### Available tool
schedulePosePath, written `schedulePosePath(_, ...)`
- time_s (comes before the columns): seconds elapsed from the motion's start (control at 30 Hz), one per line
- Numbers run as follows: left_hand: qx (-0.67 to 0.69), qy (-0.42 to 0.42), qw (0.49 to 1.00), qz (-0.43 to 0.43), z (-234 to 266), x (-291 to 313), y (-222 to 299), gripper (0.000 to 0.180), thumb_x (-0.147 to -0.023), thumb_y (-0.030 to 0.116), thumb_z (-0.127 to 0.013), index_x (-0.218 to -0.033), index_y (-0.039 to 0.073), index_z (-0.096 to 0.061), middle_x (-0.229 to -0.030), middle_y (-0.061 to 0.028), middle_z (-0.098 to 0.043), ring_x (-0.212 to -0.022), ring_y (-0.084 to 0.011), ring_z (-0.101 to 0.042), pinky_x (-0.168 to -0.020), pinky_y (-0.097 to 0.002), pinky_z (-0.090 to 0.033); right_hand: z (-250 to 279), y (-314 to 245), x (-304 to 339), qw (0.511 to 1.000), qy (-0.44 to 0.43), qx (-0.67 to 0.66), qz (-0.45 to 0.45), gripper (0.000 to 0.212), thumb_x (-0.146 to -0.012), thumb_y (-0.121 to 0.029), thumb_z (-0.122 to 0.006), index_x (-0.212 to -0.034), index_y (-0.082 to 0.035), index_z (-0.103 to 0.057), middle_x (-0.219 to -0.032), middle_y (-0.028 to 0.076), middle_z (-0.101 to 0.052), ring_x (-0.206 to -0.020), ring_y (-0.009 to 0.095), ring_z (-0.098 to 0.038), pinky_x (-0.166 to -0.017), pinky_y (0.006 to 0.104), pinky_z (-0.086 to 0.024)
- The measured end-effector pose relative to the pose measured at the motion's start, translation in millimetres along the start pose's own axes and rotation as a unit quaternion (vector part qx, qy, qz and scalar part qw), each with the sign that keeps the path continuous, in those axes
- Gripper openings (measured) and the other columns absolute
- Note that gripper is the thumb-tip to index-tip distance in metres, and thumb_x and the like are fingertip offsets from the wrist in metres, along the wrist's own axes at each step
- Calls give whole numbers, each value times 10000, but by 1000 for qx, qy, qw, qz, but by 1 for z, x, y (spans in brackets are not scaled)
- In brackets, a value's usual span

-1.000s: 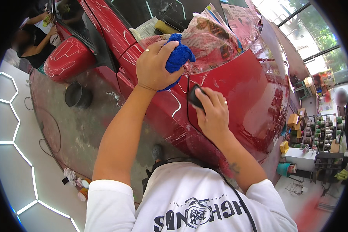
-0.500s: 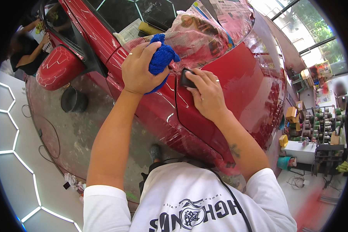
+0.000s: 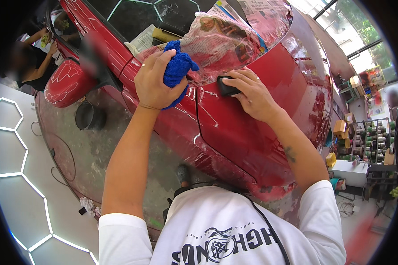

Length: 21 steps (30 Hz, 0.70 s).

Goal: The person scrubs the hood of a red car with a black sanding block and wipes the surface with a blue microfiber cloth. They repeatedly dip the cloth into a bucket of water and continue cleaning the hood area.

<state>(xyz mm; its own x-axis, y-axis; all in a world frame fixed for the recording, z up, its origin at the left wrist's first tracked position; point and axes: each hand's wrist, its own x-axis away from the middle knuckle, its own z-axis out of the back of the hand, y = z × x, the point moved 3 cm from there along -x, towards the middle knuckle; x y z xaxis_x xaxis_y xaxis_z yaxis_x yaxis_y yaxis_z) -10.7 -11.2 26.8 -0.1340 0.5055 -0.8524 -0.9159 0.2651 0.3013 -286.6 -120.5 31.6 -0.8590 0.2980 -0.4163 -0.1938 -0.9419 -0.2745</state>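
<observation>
A red car [image 3: 234,132] fills the middle of the view, its hood and fender glossy with white light streaks. My left hand [image 3: 152,86] is closed around a bunched blue cloth [image 3: 178,66], held over the fender close to the windshield corner. In my right hand [image 3: 252,90] is a small black block [image 3: 227,87], pressed flat against the hood near its rear edge, beside the panel seam. The block's underside is hidden. Crumpled newspaper [image 3: 225,46] lies along the base of the windshield, just beyond both hands, with pink-red staining on it.
The side mirror [image 3: 68,84] juts out at left, near a black bucket [image 3: 90,115] on the floor. At the far left another person [image 3: 35,62] works by the car. A cable [image 3: 68,154] runs over the floor. Shelves of cans [image 3: 373,139] stand at right.
My right hand has slid the black block rightward across the hood, away from the seam. My left hand keeps the blue cloth, shifted slightly left. The view has turned a little.
</observation>
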Motion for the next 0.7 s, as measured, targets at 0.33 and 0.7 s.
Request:
schedulePosePath(0.33,-12,-5,1000,-3,1,-1,0,715,-703,221,-940,-1384,149,-732,-1266,-154,-777,-1103,-388,-778,-922,-477,-647,-7,-16,-13,999,-7,-34,42,497,-913,-1,-767,-1395,-109,-718,-1464,122,-697,-1446,364,-602,-1314,569,-401)
schedulePosePath(0.7,-3,-25,1000,16,6,-2,3,670,-738,148,-941,-1372,137,-726,-1277,-172,-768,-1160,-399,-777,-986,-470,-638,-2,-15,-19,997,-43,-34,46,527,-893,27,-774,-1400,-109,-729,-1490,130,-691,-1460,374,-591,-1327,573,-386)
